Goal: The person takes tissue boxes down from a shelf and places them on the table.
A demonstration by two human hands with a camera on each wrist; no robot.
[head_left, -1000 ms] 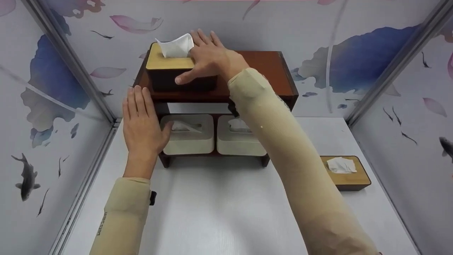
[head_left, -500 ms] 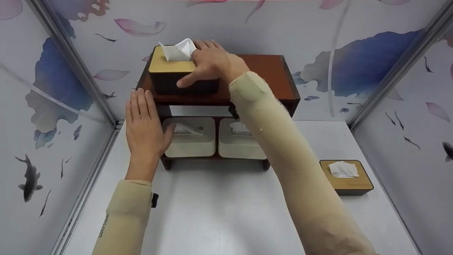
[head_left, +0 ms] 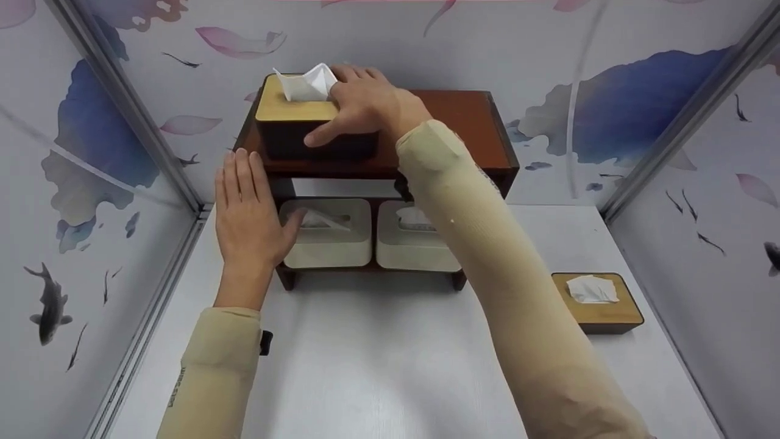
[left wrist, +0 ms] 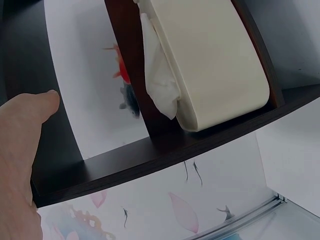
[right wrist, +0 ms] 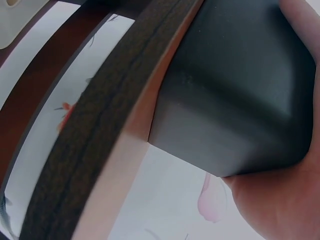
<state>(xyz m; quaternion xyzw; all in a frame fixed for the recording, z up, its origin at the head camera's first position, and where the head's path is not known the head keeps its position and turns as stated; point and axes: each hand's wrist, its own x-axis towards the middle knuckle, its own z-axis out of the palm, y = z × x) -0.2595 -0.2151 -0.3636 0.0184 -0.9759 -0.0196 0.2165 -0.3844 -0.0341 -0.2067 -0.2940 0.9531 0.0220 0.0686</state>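
Observation:
A black tissue box (head_left: 295,111) with a wooden lid and a white tissue sticking up stands on the top left of a brown two-tier shelf (head_left: 460,125). My right hand (head_left: 368,105) grips its right end, thumb on the front face and fingers over the back edge, where the fingertips are hidden. In the right wrist view the hand wraps the dark end (right wrist: 225,95) of that box. My left hand (head_left: 247,228) lies with straight fingers along the shelf's left side, thumb held apart. The left wrist view shows this thumb (left wrist: 42,105) near the dark side panel.
Two cream tissue boxes (head_left: 326,250) (head_left: 417,255) sit side by side on the lower tier. Another wood-lidded tissue box (head_left: 600,311) stands on the white table (head_left: 378,366) at the right. Patterned panels (head_left: 91,183) enclose the table at the sides and back.
The fingers of my right hand, stretched upward a second ago, have bent down behind the box. My left hand stays along the shelf's side. The head view has shifted slightly.

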